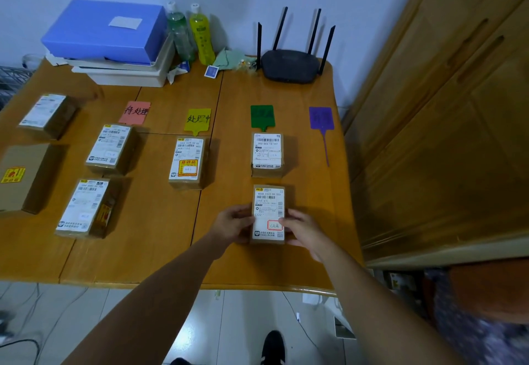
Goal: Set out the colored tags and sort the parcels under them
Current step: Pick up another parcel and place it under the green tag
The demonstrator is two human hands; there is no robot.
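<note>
Four tags lie in a row across the wooden table: pink tag, yellow tag, green tag, purple tag. Two parcels lie below the pink tag, one parcel below the yellow, one parcel below the green. Both hands grip a labelled parcel resting on the table in the green column: my left hand on its left side, my right hand on its right. Nothing lies under the purple tag.
Two more parcels sit at the table's left edge. Along the back stand a blue box on white trays, two bottles and a black router. A wooden cabinet borders the right side.
</note>
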